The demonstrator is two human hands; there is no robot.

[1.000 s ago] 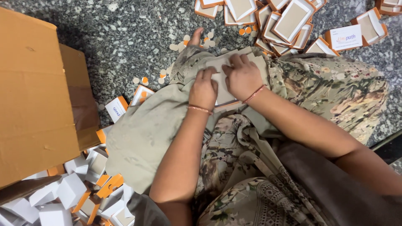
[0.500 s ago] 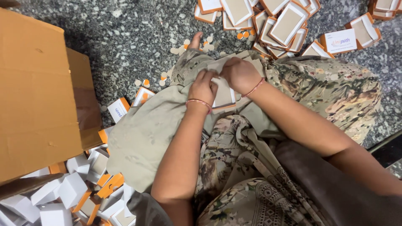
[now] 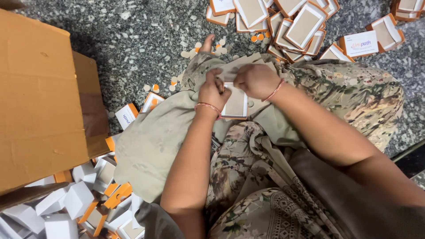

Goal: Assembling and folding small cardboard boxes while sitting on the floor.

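Both forearms reach forward over the lap, left hand [image 3: 213,90] and right hand [image 3: 254,79] close together, fingers curled, apparently pinching.

A cardboard box [image 3: 40,102] stands left of the lap, flat cartons [image 3: 283,22] lie ahead, folded cartons [image 3: 66,208] below-left.

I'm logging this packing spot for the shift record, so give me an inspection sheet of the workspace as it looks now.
Surface: speckled grey stone floor.
Job's things: flat white-and-orange card carton blank on the lap.
Clutter: folded white cartons lower left; flat blanks piled top right; small punched card discs scattered.
Grippers: left hand and right hand both grip the blank.
Cables: nothing seen.
Surroundings: large brown cardboard box at left.
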